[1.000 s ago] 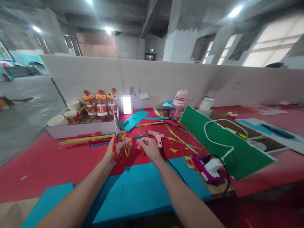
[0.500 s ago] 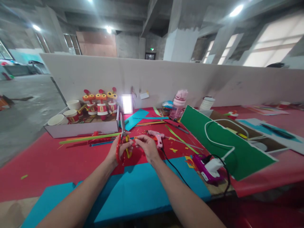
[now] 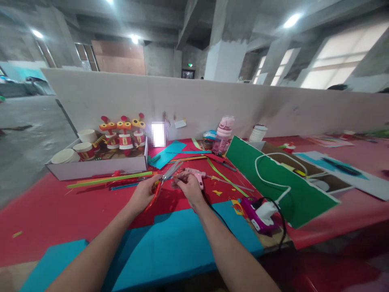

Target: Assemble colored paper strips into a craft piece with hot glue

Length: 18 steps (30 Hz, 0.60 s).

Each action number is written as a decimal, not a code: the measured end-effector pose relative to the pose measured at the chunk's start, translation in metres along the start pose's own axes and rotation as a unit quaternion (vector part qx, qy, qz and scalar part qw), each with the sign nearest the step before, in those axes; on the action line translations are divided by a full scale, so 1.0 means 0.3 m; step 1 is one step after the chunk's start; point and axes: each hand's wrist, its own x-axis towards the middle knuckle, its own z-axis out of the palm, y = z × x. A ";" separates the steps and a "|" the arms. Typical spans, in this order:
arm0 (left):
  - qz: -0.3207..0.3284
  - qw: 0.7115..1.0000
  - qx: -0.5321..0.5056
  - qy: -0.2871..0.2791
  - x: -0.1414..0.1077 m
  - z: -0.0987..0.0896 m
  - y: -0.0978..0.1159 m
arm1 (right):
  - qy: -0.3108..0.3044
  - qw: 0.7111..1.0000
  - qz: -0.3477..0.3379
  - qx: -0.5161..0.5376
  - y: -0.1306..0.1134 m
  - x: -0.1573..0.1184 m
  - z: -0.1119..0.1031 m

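Note:
My left hand (image 3: 145,194) is closed round a pair of scissors (image 3: 166,177). Their red handle hangs below the fingers, and the metal blades point up and right, slightly apart. Just right of the blades, the fingers of my right hand (image 3: 190,187) are pinched together. A small orange bit seems to show at those fingertips, too small and blurred to name. Behind the right hand lies a pink glue gun (image 3: 198,175), its black cord running toward the table's front. Blue card (image 3: 170,243) covers the table edge under my forearms.
On the left, a white box (image 3: 100,168) holds paper cups and several red cup figures (image 3: 124,138). Paper strips (image 3: 112,178) lie before it. A pink bottle (image 3: 224,136) stands at the back. To the right are a purple power strip (image 3: 261,217) and a green board (image 3: 273,182).
The scissors have swung from upright to tilted right, their blades now parted near my right fingers. The yellow part seen in my left hand is now mostly hidden. The view has shifted slightly.

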 end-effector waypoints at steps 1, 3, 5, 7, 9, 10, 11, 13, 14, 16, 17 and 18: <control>0.000 1.000 0.008 -0.004 0.000 0.000 0.002 | 0.000 1.000 0.000 0.000 -0.001 0.001 -0.002; -0.003 1.000 0.016 -0.010 0.001 -0.005 0.005 | 0.006 1.000 0.000 -0.010 -0.006 0.002 -0.006; -0.010 1.000 0.025 -0.013 0.000 -0.012 0.005 | 0.011 1.000 -0.003 -0.025 -0.016 0.002 -0.011; -0.015 0.999 0.041 -0.021 -0.002 -0.018 0.004 | 0.009 0.999 -0.006 -0.041 -0.029 0.000 -0.015; -0.017 0.997 0.064 -0.031 -0.003 -0.021 0.001 | 0.001 0.999 -0.012 -0.051 -0.039 0.000 -0.018; -0.017 0.996 0.077 -0.037 -0.003 -0.021 -0.001 | -0.001 0.999 -0.016 -0.050 -0.043 0.001 -0.019; -0.017 0.995 0.090 -0.041 -0.004 -0.021 -0.002 | -0.001 0.999 -0.018 -0.044 -0.044 0.002 -0.020; -0.019 0.992 0.118 -0.044 -0.005 -0.019 -0.003 | 0.005 1.000 -0.018 -0.020 -0.043 0.006 -0.023; -0.021 0.990 0.134 -0.044 -0.006 -0.018 -0.003 | 0.012 1.000 -0.015 -0.004 -0.041 0.008 -0.025; -0.023 0.985 0.165 -0.045 -0.008 -0.016 -0.003 | 0.027 0.999 -0.012 0.023 -0.034 0.013 -0.028; -0.024 0.982 0.181 -0.046 -0.009 -0.016 -0.002 | 0.033 0.999 -0.012 0.033 -0.030 0.016 -0.030; -0.025 0.979 0.194 -0.047 -0.010 -0.015 -0.002 | 0.036 0.998 -0.012 0.040 -0.027 0.017 -0.032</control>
